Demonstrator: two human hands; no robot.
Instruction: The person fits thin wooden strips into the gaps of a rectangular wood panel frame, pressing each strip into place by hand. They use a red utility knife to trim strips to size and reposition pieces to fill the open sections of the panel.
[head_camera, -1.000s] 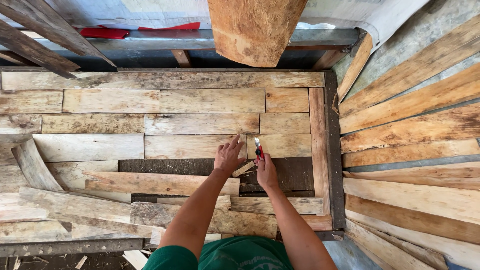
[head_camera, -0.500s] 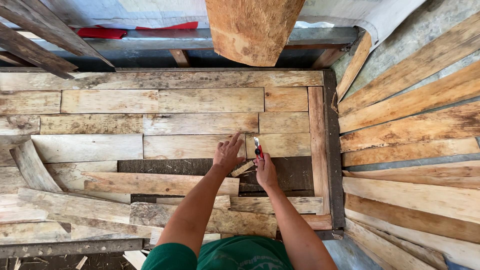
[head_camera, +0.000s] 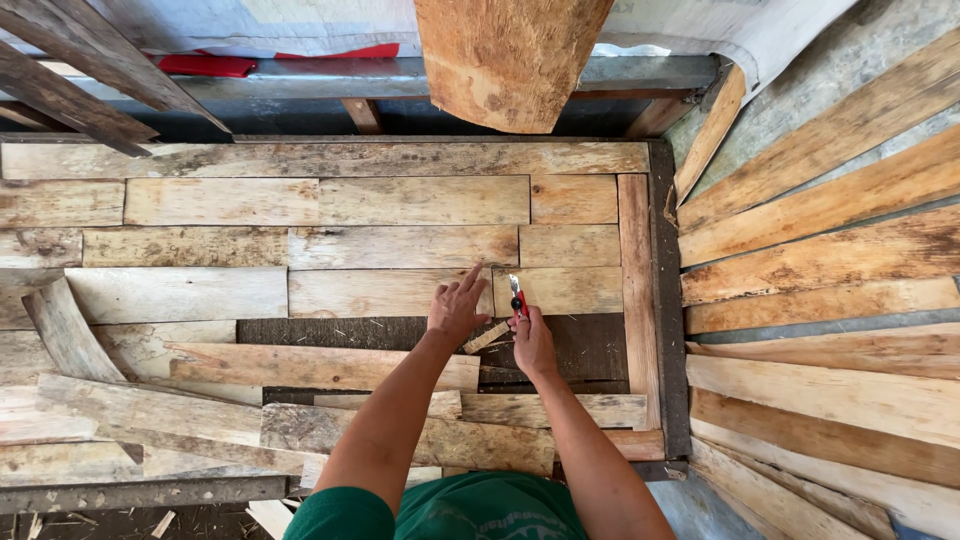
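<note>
A small red-handled cutter (head_camera: 517, 298) with a pale blade end stands nearly upright in the right hand (head_camera: 532, 342), whose fingers are closed round its lower part; its tip points toward the far rows of boards. Just left of it the left hand (head_camera: 455, 310) lies flat with fingers spread and open on a pale plank (head_camera: 385, 293), gripping nothing. Between the two hands a short light offcut of wood (head_camera: 487, 337) sits tilted, touching or nearly touching both.

The hands work over a dark gap (head_camera: 340, 331) in the boarded bench, where the planking is not closed; a loose long board (head_camera: 320, 365) lies slantwise across it, close below the left forearm. To the right a narrow upright plank (head_camera: 637, 280) and a dark frame edge (head_camera: 668, 300) bound the surface near the cutter. Beyond that edge a fan of stacked planks (head_camera: 830, 300) fills the right side. More loose boards (head_camera: 150, 420) crowd the near left
</note>
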